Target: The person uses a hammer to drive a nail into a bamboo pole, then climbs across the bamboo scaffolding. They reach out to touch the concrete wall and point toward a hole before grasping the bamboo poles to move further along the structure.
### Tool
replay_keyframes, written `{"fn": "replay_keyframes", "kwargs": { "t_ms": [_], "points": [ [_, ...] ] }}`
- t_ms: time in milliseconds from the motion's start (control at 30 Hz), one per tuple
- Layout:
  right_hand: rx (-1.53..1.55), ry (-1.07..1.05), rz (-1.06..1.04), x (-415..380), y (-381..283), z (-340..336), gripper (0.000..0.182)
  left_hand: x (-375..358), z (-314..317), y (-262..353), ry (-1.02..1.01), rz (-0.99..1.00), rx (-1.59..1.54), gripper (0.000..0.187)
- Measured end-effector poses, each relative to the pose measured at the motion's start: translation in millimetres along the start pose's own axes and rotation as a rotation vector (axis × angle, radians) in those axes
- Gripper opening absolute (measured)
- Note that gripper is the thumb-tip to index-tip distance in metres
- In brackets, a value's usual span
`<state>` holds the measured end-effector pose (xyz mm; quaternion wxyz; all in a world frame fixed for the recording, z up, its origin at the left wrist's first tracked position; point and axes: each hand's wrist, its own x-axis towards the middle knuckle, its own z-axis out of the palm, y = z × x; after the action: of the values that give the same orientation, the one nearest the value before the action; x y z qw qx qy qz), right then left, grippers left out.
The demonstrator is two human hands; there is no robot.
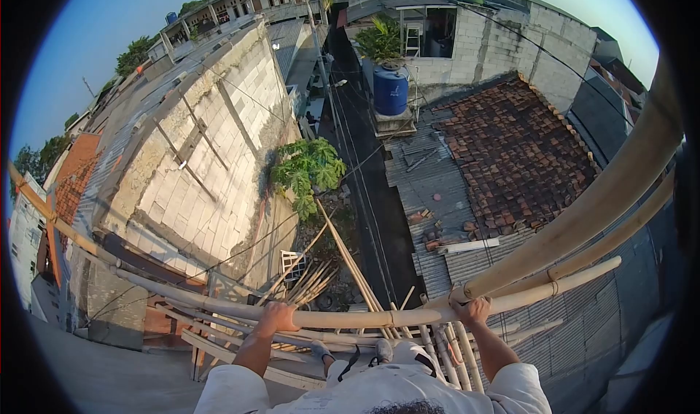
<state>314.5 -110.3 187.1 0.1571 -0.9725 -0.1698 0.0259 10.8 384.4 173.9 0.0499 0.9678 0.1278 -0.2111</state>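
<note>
A long horizontal bamboo pole (364,318) runs across in front of my body at waist height. My left hand (278,316) is closed over it on the left side. Farther right, my right hand (472,310) grips the same pole, close to where a thick slanting bamboo pole (576,213) meets it. The fingers of both hands curl over the far side and are partly hidden. Below the pole my shoes (383,350) show among more bamboo poles (452,356).
I am high above a narrow dark lane (364,210). A block wall (219,159) rises at left, a leafy tree (306,169) beside it. At right lie a tiled roof (510,151) and corrugated sheets (430,188). A blue water tank (390,91) stands beyond; thin cables cross the lane.
</note>
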Motion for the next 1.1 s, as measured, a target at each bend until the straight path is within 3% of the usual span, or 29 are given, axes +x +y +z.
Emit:
{"fn": "replay_keyframes", "kwargs": {
  "t_ms": [1100],
  "points": [
    [0.004,0.016,0.018,1.2,4.5,6.6,0.046,-2.2,-3.5,2.2,0.045,0.014,-0.002,0.066]
  ]
}}
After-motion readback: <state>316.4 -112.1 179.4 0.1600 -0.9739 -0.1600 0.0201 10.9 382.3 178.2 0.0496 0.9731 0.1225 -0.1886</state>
